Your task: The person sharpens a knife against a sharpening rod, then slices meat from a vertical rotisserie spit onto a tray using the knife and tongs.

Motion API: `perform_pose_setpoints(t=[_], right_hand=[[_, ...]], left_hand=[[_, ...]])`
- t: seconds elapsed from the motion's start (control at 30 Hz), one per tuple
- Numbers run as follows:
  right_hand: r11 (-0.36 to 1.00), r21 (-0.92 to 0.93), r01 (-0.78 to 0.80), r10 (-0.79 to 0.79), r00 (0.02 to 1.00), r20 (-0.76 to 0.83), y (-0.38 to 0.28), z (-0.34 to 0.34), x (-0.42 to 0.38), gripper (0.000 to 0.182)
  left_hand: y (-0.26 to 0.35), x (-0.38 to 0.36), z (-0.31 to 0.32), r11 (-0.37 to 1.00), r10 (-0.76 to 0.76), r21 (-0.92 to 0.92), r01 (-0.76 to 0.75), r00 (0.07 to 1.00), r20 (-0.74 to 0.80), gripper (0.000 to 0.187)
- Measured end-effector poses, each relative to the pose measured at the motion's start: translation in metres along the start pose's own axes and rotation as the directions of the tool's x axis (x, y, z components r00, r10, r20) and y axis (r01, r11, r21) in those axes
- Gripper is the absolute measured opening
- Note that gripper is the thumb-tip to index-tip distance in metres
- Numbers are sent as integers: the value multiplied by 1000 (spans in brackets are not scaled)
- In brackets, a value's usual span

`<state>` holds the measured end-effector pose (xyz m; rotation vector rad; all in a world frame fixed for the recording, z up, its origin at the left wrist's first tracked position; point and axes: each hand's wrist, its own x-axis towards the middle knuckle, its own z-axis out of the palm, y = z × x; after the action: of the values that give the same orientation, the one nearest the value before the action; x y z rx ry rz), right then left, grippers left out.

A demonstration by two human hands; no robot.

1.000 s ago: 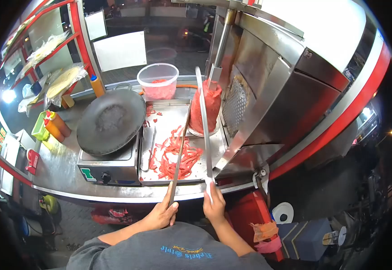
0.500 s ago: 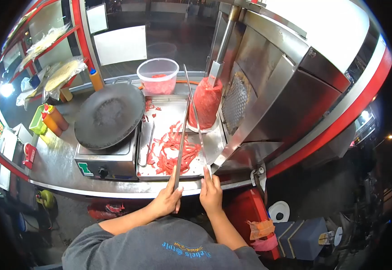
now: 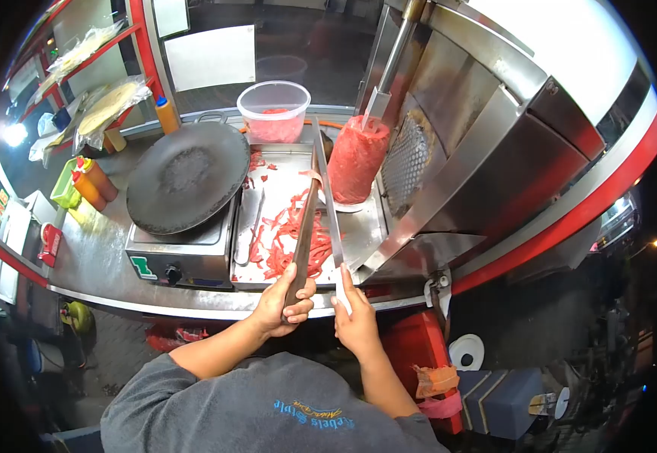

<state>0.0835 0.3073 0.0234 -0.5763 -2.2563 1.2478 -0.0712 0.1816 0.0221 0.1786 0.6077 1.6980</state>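
My left hand (image 3: 283, 302) is closed around long, narrow metal tongs (image 3: 303, 245). A thin strip of meat (image 3: 311, 175) clings near their far end. In my right hand (image 3: 356, 321) is a long knife (image 3: 330, 208) with a white handle, its blade pointing away from me and meeting or crossing the tongs toward the tip. Both tools extend over a metal tray (image 3: 272, 162) where reddish meat strips (image 3: 287, 245) lie in a pile. Just right of the blade, a cone of pressed red meat (image 3: 357, 162) stands upright on a vertical spit (image 3: 396, 53).
A grill with a mesh burner (image 3: 410, 162) stands right of the meat. To the left, a black pan (image 3: 189, 177) rests on a stove (image 3: 181, 264). Behind the tray is a clear tub (image 3: 274, 113) of red meat. Sauce bottles (image 3: 90, 187) and another flat utensil (image 3: 249, 226) are nearby.
The knife and tongs have come closer together, and a meat strip now shows near the tongs' end. The camera view has shifted slightly.
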Motion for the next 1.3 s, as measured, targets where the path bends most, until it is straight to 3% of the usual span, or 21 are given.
perform_pose_setpoints(t=[0.03,0.1,0.13,0.17,0.2,0.23,0.27,0.3,0.37,0.43,0.47,0.57,0.67,0.8,0.9,0.97,1.1,1.23,1.3], right_hand=[[951,183,-249,231,966,115,-11,-3,-5,71],[847,393,-357,300,932,202,22,8,-41,71],[863,394,-318,270,947,174,41,13,-68,69],[879,388,-276,237,960,146,57,14,-82,67],[942,303,-143,128,989,70,66,15,-76,65],[978,209,-15,16,1000,-1,74,17,-72,64],[985,151,85,-73,994,-83,65,19,-55,62],[981,76,177,-163,973,-164,56,22,-38,61],[917,-139,373,-398,865,-307,34,24,5,60],[955,-83,286,-297,901,-317,31,25,27,58],[936,-167,310,-349,879,-326,39,24,25,58],[933,-249,260,-333,885,-324,98,29,-37,58],[928,-252,276,-348,883,-314,111,29,-75,58],[909,-285,303,-384,875,-295,70,23,0,54],[936,-274,222,-298,914,-275,64,20,10,55],[896,-378,232,-353,889,-291,86,23,-26,48],[920,-333,207,-304,914,-269,116,22,-97,56],[926,-286,247,-320,915,-246,77,14,-23,58],[934,-308,181,-254,942,-219,59,12,1,57]], left_hand=[[3,-2,-4,999,-23,-31,23,1000,13,62],[2,-12,-26,996,-76,-44,84,984,159,61],[1,-20,-25,997,-67,37,64,994,82,61],[-9,-24,-55,998,-59,45,51,981,185,56],[-12,-35,-42,992,-17,128,13,999,32,46],[-12,-47,-30,976,35,216,-8,992,-120,49],[-15,-54,-36,943,21,332,3,997,-69,52],[-16,-62,-42,899,4,438,6,1000,-22,69],[-22,-73,-44,839,29,544,-20,1000,-8,75],[-29,-78,-45,767,70,641,-34,997,-32,75],[-28,-78,-43,760,75,649,-46,997,-18,75],[-22,-72,-38,664,64,748,-13,997,-40,74],[-23,-66,-37,625,59,780,-9,998,-36,74],[-26,-62,-35,608,62,794,2,997,-50,75],[-15,-53,-27,577,83,816,-20,996,-34,79],[-12,-49,-24,556,82,831,-7,996,-47,79],[-17,-42,-24,541,117,841,-22,992,-49,79],[-19,-38,-16,518,117,855,-11,991,-58,79],[-22,-28,-19,524,133,852,-12,989,-68,80]])
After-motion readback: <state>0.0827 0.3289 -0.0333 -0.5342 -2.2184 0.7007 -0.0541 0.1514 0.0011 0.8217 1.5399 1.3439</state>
